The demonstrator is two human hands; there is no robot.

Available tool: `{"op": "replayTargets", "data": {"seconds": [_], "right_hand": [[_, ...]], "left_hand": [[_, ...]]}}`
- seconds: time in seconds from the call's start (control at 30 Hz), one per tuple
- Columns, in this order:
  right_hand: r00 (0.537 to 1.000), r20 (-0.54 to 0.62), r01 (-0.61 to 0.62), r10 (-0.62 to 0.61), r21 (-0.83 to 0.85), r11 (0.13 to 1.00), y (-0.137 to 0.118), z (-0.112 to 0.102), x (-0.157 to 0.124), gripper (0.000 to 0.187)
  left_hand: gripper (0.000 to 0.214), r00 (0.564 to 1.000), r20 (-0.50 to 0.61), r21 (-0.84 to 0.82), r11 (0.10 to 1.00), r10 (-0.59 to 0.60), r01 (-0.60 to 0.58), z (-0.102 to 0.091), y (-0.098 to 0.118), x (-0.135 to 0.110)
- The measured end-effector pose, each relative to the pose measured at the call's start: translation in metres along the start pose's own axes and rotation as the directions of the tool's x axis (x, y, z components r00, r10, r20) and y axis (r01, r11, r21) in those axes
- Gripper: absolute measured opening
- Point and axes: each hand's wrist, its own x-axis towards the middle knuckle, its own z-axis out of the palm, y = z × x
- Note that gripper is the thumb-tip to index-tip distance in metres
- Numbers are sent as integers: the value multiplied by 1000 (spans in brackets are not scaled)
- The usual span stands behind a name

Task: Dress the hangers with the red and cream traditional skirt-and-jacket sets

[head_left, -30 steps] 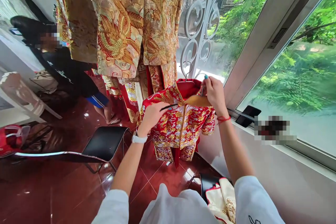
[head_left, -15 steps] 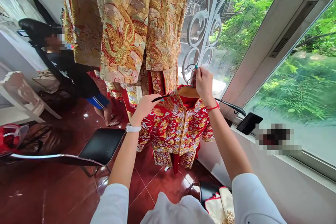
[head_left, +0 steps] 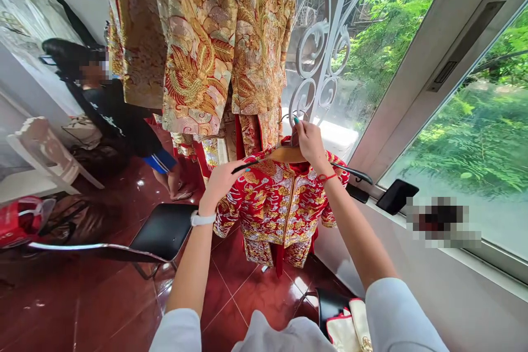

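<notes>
A red jacket point(head_left: 270, 212) with gold and silver embroidery and a front zip hangs upright before me. A wooden hanger point(head_left: 282, 154) sits at its collar, and the arm of a black hanger point(head_left: 357, 173) sticks out at the right. My right hand point(head_left: 310, 143) is closed around the base of the hanger hooks, just above the collar. At the jacket's left shoulder, my left hand point(head_left: 218, 182) grips the other end of the black hanger, partly hiding the sleeve. A matching red embroidered skirt point(head_left: 258, 253) shows below the jacket.
Gold embroidered garments point(head_left: 198, 55) hang close ahead. A window point(head_left: 454, 137) runs along the right, with a phone point(head_left: 398, 196) on its sill. A black chair point(head_left: 165, 228) stands left; a person point(head_left: 119, 115) is beyond it. Cream cloth point(head_left: 344, 330) lies on a seat below.
My right hand has moved slightly down and left with the hangers. The jacket's right shoulder now sits over more of the black hanger's arm. My left hand keeps its grip, slightly lower.
</notes>
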Motion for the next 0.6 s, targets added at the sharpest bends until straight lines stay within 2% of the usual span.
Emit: {"op": "replayTargets", "data": {"seconds": [0.13, 0.23, 0.3, 0.37, 0.47, 0.53, 0.6], "right_hand": [[989, 136, -44, 56, -91, 995, 14, -20, -20, 56], [965, 249, -27, 77, -200, 979, 32, -36, -36, 53], [968, 249, 27, 26, -207, 978, 40, -38, -43, 43], [979, 188, 110, -80, -152, 982, 43, -35, -51, 33], [975, 6, 220, -220, -72, 973, 47, -35, -76, 26], [970, -118, 202, -212, -93, 975, 58, -48, -115, 26], [985, -150, 67, -88, -139, 988, 80, -76, -176, 26]], "left_hand": [[37, 996, 89, -40, 999, -27, 31, 7, 14, -18], [40, 986, 166, -150, 989, 12, 13, 12, 15, -11], [39, 986, 164, -203, 979, 28, 6, 16, 11, -4], [36, 990, 142, -225, 974, 22, 10, 21, 7, 1], [28, 998, 59, -228, 973, 1, 13, 29, 4, -3], [24, 996, -84, -235, 971, 17, -37, 35, 1, -14], [27, 964, -263, -231, 968, 32, -96, 46, -7, -33]]}}
